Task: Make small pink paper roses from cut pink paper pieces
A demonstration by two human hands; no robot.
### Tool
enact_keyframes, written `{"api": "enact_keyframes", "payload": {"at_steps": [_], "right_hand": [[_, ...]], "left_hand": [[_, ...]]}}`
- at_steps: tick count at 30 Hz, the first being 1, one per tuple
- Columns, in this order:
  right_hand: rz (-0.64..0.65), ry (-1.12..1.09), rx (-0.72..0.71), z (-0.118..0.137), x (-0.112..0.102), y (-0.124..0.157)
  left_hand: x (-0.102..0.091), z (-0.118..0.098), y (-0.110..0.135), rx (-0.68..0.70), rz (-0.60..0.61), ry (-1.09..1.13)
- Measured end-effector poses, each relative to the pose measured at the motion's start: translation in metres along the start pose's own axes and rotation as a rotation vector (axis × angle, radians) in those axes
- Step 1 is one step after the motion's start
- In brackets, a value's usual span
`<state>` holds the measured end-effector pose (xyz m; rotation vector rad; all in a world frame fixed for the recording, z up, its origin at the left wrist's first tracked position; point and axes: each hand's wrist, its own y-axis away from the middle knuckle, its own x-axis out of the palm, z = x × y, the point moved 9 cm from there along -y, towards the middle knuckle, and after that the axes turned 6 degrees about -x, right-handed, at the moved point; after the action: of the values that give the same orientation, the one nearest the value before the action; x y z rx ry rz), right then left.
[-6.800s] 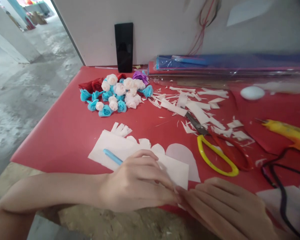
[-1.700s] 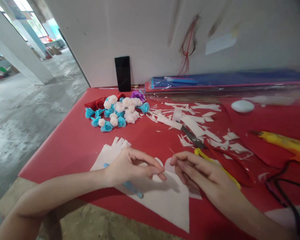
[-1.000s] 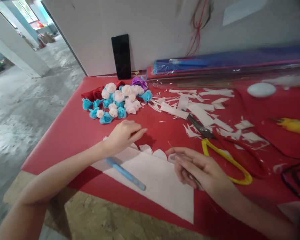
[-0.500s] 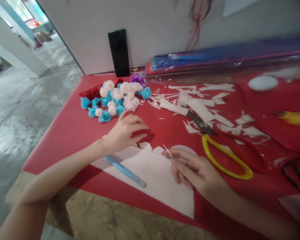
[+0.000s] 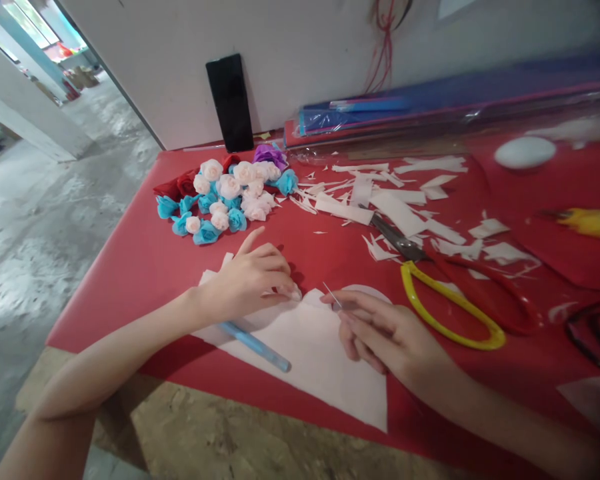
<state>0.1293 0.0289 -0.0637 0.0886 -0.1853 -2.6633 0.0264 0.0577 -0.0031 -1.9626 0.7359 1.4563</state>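
Over the sheet (image 5: 325,353), left hand (image 5: 253,277) has lowered, grip unclear; right hand (image 5: 387,330) pinches stick (image 5: 332,295).

From far off I look down on two bare hands, a left hand (image 5: 257,277) and a right hand (image 5: 387,330), both with long, thin fingers (image 5: 251,241). The left arm (image 5: 130,347) is bare too, from its slim wrist (image 5: 197,305) to past the round elbow (image 5: 55,403), and it gets thicker along the way. The right arm (image 5: 490,413) is also bare, as far as I can see, but it turns dim and blurry near the corner.
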Motion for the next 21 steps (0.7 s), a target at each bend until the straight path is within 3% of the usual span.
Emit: {"api": "enact_keyframes", "payload": {"at_steps": [7, 21], "right_hand": [[-0.011, -0.083, 0.046, -0.002, 0.0003, -0.0007], [-0.019, -0.099, 0.044, -0.0035, -0.0013, 0.0008]], "left_hand": [[0.0002, 0.0019, -0.0032, -0.055, 0.031, 0.143], [-0.0033, 0.0037, -0.0012, -0.018, 0.0, 0.15]]}}
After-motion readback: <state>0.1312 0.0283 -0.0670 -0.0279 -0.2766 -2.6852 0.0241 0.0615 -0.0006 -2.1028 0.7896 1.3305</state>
